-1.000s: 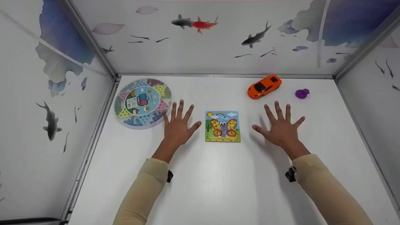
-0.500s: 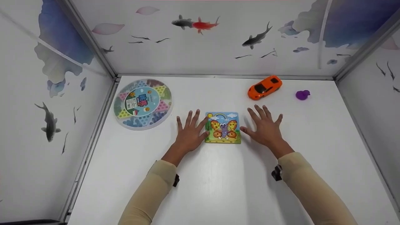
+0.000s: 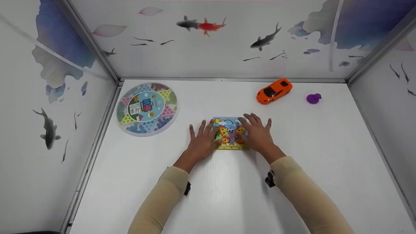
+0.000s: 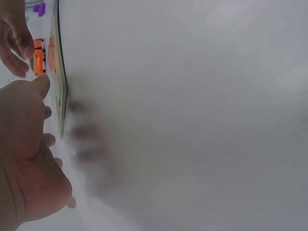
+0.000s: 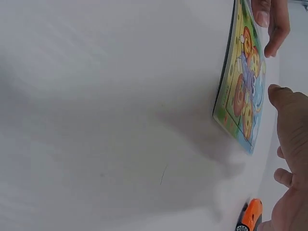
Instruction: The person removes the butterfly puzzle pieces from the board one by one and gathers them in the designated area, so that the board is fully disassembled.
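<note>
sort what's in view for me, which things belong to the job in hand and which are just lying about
Likely part of the job:
- butterfly picture board
- left grip, over its left edge
- right grip, over its right edge

Seemingly just lying about:
- round star-patterned disc, off to the left
- orange toy car
- purple toy duck, right of the car

Left forearm and right forearm, both in beige sleeves, reach in from the near side of the desk, converging. Wrists bare past the cuffs. Left hand palm down, fingers spread, aimed at the far edge, thumb pointing inward. Right hand palm down, fingers slightly bent, aimed toward the far-left corner, little finger splayed. Hands apart, thumbs facing each other.
</note>
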Available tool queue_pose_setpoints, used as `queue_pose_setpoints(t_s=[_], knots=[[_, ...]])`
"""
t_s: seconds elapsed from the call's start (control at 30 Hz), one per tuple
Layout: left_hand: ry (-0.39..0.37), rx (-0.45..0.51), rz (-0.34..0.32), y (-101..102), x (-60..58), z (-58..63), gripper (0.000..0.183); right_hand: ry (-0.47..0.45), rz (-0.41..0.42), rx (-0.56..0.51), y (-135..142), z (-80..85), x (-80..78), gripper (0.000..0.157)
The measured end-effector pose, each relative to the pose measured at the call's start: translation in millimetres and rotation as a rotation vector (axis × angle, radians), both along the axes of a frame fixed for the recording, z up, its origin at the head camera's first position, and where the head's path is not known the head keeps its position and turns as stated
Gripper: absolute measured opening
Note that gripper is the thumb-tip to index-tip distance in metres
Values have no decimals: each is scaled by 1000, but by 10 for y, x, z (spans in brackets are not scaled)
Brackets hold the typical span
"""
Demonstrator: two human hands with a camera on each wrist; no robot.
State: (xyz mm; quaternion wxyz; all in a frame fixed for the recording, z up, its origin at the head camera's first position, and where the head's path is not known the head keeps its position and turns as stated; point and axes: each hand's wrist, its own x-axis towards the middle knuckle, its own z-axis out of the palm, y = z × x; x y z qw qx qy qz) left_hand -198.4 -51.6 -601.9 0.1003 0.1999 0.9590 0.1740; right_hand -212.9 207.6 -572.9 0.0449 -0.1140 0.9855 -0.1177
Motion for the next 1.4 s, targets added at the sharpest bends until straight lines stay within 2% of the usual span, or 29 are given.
queue_pose_setpoints(t_s=[0.37,0.53,0.77,1.2,1.4], knots=[[-7,-17,-9,7,-29,-15,70,-17,55,0,-228,-147,-7,66],[0,-16,-13,25,-47,-36,68,19,79,10,-321,-177,-17,59],[-19,9,-15,34,-60,5,69,69,104,9,-447,-186,-40,58],[-10,50,-24,19,-100,-46,76,56,148,-33,-585,-206,-108,55],[-19,43,-23,11,-107,-64,77,2,165,-46,-629,-186,-173,53]])
